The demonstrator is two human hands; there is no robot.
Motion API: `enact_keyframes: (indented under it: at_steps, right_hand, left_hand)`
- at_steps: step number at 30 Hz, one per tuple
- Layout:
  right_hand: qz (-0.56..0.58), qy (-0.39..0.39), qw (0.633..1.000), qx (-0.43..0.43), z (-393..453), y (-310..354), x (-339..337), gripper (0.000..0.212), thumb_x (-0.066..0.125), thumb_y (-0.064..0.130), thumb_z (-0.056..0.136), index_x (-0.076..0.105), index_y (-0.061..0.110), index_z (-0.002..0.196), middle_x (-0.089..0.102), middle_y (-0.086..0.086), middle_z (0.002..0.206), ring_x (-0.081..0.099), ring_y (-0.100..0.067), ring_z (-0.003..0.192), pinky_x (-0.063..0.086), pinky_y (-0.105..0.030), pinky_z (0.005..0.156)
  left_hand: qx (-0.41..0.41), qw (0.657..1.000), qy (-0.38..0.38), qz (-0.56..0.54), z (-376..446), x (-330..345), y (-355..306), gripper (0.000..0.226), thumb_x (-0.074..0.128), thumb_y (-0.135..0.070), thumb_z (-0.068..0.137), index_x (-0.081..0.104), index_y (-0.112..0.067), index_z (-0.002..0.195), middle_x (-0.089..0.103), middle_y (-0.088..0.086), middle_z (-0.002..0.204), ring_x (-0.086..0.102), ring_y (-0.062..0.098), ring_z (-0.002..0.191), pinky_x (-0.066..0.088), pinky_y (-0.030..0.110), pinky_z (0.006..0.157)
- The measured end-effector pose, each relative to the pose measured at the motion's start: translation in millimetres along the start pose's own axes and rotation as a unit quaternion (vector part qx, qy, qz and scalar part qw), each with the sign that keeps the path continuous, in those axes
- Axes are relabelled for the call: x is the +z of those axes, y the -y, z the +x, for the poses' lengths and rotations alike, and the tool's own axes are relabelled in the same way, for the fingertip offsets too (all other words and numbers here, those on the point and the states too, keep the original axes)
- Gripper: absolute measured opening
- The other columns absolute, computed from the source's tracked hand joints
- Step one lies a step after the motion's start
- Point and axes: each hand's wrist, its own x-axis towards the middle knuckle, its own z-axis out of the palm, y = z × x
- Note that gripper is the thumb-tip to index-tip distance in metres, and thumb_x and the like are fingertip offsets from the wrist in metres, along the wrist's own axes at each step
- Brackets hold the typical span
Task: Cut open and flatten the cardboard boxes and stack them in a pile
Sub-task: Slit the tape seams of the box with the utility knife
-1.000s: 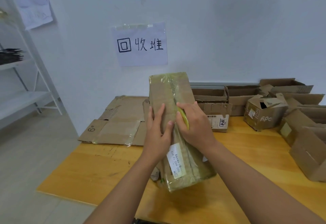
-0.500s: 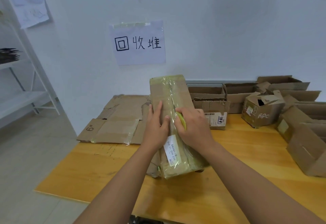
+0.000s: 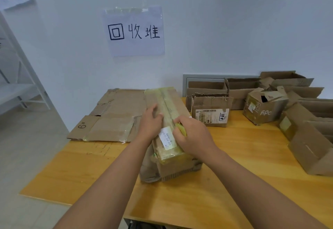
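A long cardboard box (image 3: pixel 168 106) wrapped in yellowish tape lies lengthwise in the middle of the wooden table (image 3: pixel 234 183), with a white label near its front end. My left hand (image 3: pixel 150 125) rests flat on the box's left top side, fingers straight. My right hand (image 3: pixel 193 135) grips a small yellow cutter (image 3: pixel 181 128) pressed onto the taped seam along the box top, just right of the label. A pile of flattened cardboard (image 3: pixel 111 117) lies at the table's back left, one piece marked "6#".
Several open, uncut boxes (image 3: pixel 210 113) crowd the back and right of the table, including a crumpled one (image 3: pixel 264 108) and larger ones (image 3: pixel 310 138) at the right edge. A paper sign (image 3: pixel 134 31) hangs on the wall. A white shelf (image 3: pixel 19 88) stands at left.
The box has tipped down from a raised slant to lie flatter on the table. My right hand with the cutter has drawn back along the seam toward the label; my left hand stayed on the box.
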Motion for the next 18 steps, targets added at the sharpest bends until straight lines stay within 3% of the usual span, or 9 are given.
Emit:
enact_keyframes:
  at_steps: [5, 8, 10, 12, 15, 18]
  right_hand:
    - [0.094, -0.036, 0.994, 0.052, 0, -3, 0, 0.023, 0.053, 0.03, 0.087, 0.065, 0.021, 0.104, 0.06, 0.006, 0.07, 0.05, -0.009, 0.056, 0.036, -0.029, 0.05]
    - [0.115, -0.043, 0.991, 0.061, 0, -7, -3, 0.014, 0.059, 0.022, 0.09, 0.065, 0.022, 0.103, 0.064, 0.005, 0.072, 0.055, -0.013, 0.056, 0.043, -0.033, 0.048]
    - [0.132, -0.05, 0.987, 0.075, 2, -8, -6, 0.016, 0.059, 0.024, 0.088, 0.067, 0.023, 0.102, 0.068, 0.002, 0.077, 0.061, -0.018, 0.063, 0.05, -0.041, 0.054]
    - [0.154, -0.048, 0.983, 0.09, 4, -9, -7, 0.013, 0.061, 0.02, 0.09, 0.068, 0.024, 0.1, 0.07, 0.001, 0.08, 0.063, -0.019, 0.069, 0.051, -0.042, 0.06]
    - [0.185, -0.061, 0.977, 0.088, 9, -5, -10, 0.01, 0.062, 0.015, 0.091, 0.069, 0.022, 0.092, 0.069, -0.002, 0.073, 0.06, -0.02, 0.064, 0.048, -0.041, 0.057]
    - [0.195, -0.092, 0.972, 0.094, 24, -5, -9, 0.008, 0.062, 0.018, 0.091, 0.069, 0.022, 0.094, 0.067, 0.003, 0.069, 0.06, -0.019, 0.063, 0.05, -0.04, 0.058]
  left_hand:
    - [-0.012, 1.0, 0.002, 0.006, -9, -7, -7, 0.066, 0.05, -0.051, 0.079, 0.045, -0.035, 0.143, 0.048, -0.006, 0.143, 0.054, 0.02, 0.125, 0.045, 0.047, 0.105]
    - [0.021, 0.997, 0.031, 0.063, -32, -7, -17, 0.06, 0.054, -0.04, 0.094, 0.036, -0.031, 0.15, 0.022, -0.006, 0.16, 0.03, 0.02, 0.144, 0.029, 0.033, 0.113]
    - [0.053, 0.992, 0.049, 0.103, -44, -4, -11, 0.056, 0.051, -0.034, 0.1, 0.032, -0.029, 0.153, 0.004, -0.011, 0.164, 0.016, 0.015, 0.149, 0.024, 0.035, 0.115]
    - [0.072, 0.991, 0.054, 0.097, -51, -3, -2, 0.054, 0.05, -0.034, 0.101, 0.034, -0.029, 0.152, 0.005, -0.015, 0.164, 0.016, 0.013, 0.149, 0.025, 0.036, 0.117]
    - [0.056, 0.994, 0.052, 0.075, -49, -6, 2, 0.053, 0.052, -0.033, 0.1, 0.037, -0.027, 0.151, 0.009, -0.017, 0.163, 0.021, 0.011, 0.147, 0.028, 0.029, 0.11]
    - [0.063, 0.994, 0.049, 0.068, -47, -5, 3, 0.054, 0.053, -0.032, 0.1, 0.037, -0.024, 0.151, 0.009, -0.016, 0.163, 0.02, 0.011, 0.147, 0.027, 0.034, 0.116]
